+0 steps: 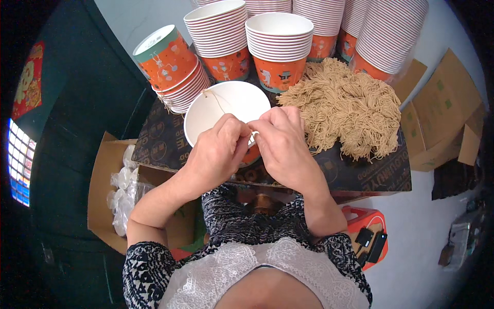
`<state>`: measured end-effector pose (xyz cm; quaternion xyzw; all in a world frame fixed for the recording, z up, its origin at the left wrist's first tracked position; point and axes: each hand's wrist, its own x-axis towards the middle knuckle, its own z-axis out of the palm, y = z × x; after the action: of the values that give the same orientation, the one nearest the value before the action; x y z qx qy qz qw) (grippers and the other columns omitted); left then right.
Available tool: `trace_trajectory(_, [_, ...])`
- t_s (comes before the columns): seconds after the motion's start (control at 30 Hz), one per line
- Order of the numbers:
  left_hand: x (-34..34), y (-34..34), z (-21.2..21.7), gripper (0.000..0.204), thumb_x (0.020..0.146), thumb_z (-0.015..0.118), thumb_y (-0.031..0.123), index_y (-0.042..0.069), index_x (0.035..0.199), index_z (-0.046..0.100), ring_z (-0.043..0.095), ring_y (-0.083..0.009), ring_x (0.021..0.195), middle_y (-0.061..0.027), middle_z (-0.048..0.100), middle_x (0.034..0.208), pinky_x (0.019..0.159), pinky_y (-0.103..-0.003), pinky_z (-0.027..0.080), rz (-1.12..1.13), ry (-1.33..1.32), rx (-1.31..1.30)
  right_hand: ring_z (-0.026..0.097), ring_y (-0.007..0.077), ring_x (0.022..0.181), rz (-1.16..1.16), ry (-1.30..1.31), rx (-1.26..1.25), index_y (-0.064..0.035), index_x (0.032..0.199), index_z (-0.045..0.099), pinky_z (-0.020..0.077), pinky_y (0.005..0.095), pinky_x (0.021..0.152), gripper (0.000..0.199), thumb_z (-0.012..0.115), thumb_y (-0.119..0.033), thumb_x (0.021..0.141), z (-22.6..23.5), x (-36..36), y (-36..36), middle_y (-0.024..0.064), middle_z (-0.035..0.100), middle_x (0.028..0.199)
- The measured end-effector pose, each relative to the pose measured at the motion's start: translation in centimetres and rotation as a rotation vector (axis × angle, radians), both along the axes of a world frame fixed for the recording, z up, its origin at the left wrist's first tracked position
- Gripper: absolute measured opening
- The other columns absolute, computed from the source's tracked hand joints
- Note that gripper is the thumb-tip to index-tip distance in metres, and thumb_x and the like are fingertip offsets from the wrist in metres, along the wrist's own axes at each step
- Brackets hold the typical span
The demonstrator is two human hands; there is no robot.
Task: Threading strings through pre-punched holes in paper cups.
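A paper bucket (pixel 242 98), white inside with an orange outer wall, stands mouth up near the table's front edge. A thin tan cord (pixel 218 101) is fastened at the far left of its rim and runs across the mouth to my hands. My left hand (pixel 216 152) is closed in a pinch on this cord above the near rim. Close against it, my right hand (pixel 288 149) pinches at the same spot, fingertips nearly touching the left ones. The cord's end is hidden among my fingers. To the right lies a large heap of tan cords (pixel 355 108).
Nested orange paper buckets (pixel 280 56) stand in stacks along the back of the dark table (pixel 360 172). An upside-down stack (pixel 167 62) leans at the left. An open carton (pixel 103 206) holds clear plastic pieces at lower left. Another carton (pixel 442 118) and a red stool (pixel 368 221) are right.
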<state>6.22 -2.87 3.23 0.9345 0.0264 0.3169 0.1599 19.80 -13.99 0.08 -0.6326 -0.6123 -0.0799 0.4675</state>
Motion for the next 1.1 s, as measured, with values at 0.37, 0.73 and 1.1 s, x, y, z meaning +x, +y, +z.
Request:
trace_trajectory(0.37, [-0.2, 0.3, 0.0, 0.023, 0.082, 0.070, -0.003, 0.002, 0.095, 0.051, 0.065, -0.0344, 0.070, -0.0149, 0.060, 0.082, 0.059, -0.039, 0.052, -0.003, 0.013, -0.081, 0.049, 0.0311, 0.096, 0.048, 0.161, 0.037, -0.0061, 0.088, 0.063, 0.0385, 0.0422, 0.082, 0.005, 0.065, -0.007, 0.084, -0.4, 0.3, 0.0, 0.0083, 0.059, 0.096])
trace_trajectory(0.73, [-0.1, 0.8, 1.1, 0.011, 0.091, 0.062, 0.006, -0.003, 0.087, 0.057, 0.062, -0.0185, 0.061, -0.0130, 0.062, 0.069, 0.056, -0.032, 0.047, 0.041, 0.159, -0.547, 0.056, 0.0335, 0.093, 0.039, 0.176, 0.179, -0.0014, 0.094, 0.055, 0.0405, 0.0430, 0.082, 0.014, 0.063, 0.001, 0.083, -1.6, -0.6, -0.2, 0.0133, 0.059, 0.102])
trace_trajectory(1.1, [0.5, 0.9, 1.3, 0.010, 0.086, 0.059, 0.004, -0.004, 0.080, 0.058, 0.067, -0.0277, 0.064, -0.0181, 0.064, 0.066, 0.059, -0.039, 0.050, 0.189, 0.190, -0.500, 0.053, 0.0352, 0.101, -0.027, 0.059, 0.227, 0.0023, 0.092, 0.053, 0.0444, 0.0412, 0.088, 0.006, 0.057, 0.004, 0.088, -1.9, -1.3, -1.3, 0.0223, 0.050, 0.108])
